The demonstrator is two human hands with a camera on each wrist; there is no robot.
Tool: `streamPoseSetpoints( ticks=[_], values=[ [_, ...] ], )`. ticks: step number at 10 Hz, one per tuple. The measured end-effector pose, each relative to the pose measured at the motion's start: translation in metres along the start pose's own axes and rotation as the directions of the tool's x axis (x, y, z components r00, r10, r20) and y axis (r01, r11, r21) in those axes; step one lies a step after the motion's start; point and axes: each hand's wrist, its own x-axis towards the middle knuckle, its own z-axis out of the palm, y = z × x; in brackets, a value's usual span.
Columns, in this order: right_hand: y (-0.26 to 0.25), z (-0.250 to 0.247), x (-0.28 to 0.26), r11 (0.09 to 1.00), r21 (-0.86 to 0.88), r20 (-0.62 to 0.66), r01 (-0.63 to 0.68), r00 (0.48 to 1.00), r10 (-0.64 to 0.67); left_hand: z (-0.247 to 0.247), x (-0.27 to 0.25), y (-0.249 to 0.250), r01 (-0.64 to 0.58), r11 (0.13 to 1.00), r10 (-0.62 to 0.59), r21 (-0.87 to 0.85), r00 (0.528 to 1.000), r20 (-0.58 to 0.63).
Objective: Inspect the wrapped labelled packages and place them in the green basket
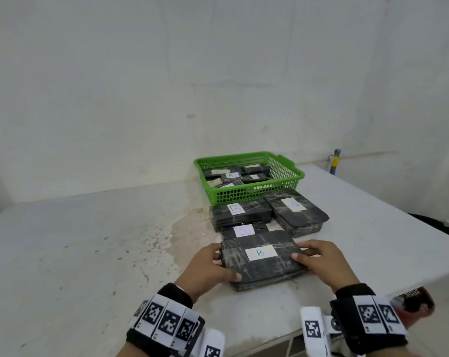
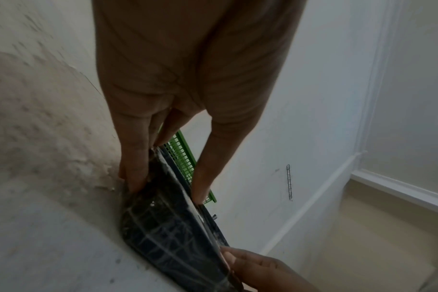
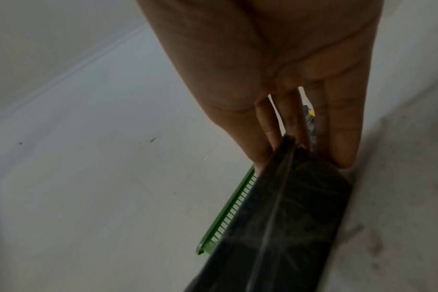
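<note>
Both hands on one package. My left hand (image 1: 210,266) pinches the left short end of the black, film-wrapped rectangular package with a white label marked B (image 1: 263,258): thumb on top, fingers curled under the end. Left wrist view confirms thumb and fingers (image 2: 135,158) straddling the package edge. My right hand (image 1: 321,261) holds the right short end the same way, thumb on top near the label, fingers (image 3: 343,126) wrapped down the side.

The package sits near the table's front edge, on or barely off the worn white table top (image 1: 89,253); I cannot tell which. Its far edge overlaps a second black wrapped package with a white label (image 1: 244,231), letter hard to read.

Behind that lie another black wrapped package labelled B (image 1: 240,214) and, to its right, a black wrapped package lying at an angle (image 1: 297,215), its label letter unclear. Both lie just in front of the green slotted plastic basket (image 1: 254,194) at the far edge of the table. Several small wrapped labelled packages (image 1: 235,175) lie inside the basket; one reads A, the others partly hidden by the near wall.

Both wrist views are dim; the package surface is a dark blur.
</note>
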Motion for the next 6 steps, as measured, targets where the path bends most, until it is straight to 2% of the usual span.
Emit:
streamPoseSetpoints(
  ticks=[1,4,5,6],
  values=[
    [0.004,-0.001,0.005,1.000,-0.017,-0.016,0.002,1.000,-0.002,0.005,0.002,0.001,-0.011,0.998,0.011,0.056,1.000,0.001],
    [0.009,-0.002,0.018,0.995,0.067,0.017,-0.080,0.997,0.079,0.012,0.002,-0.006,-0.040,0.999,0.041,0.020,0.997,-0.063],
    [0.004,0.000,0.015,0.993,0.041,0.027,-0.111,0.994,0.110,0.012,-0.001,-0.007,-0.002,1.000,0.003,0.018,0.998,-0.065],
    [0.002,0.001,0.015,0.990,0.035,-0.002,-0.134,0.991,0.134,0.013,-0.007,-0.008,0.050,0.997,-0.056,-0.065,0.995,-0.085]
  ],
)
